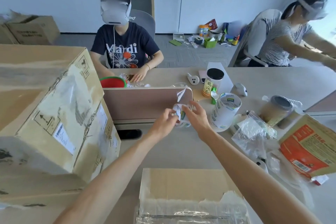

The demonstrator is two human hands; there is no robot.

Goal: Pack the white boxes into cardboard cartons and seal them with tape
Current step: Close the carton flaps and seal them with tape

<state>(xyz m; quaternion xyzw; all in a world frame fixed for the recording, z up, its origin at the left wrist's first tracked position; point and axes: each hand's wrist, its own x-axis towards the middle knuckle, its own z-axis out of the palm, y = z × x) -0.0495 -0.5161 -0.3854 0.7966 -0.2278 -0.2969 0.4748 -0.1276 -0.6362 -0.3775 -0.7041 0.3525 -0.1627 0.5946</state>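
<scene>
**Hands on the tape roll; near carton partly taped**

Left hand (166, 121) pinches the near side of a small tape roll (181, 117), fingers curled as if picking for the loose end. Right hand (195, 114) cups the roll from the right. The roll is held above the bench (172, 152), mid-scene, in front of the pink divider (145, 103).

Progress (judgement): near carton (181, 185) has its flaps shut and clear tape across its near edge, torn and ragged, so sealing looks unfinished. Large carton (54, 114) at left is closed and heavily taped. White boxes: none in view, so the packed count cannot be told.

Writing: the shirt (123, 51) of the person opposite reads "Mardi". The jar (211, 83), far right, carries Chinese characters. The stack of spare rolls (225, 112) has a printed logo, too blurred to read. The large carton's label is too small to read.
</scene>
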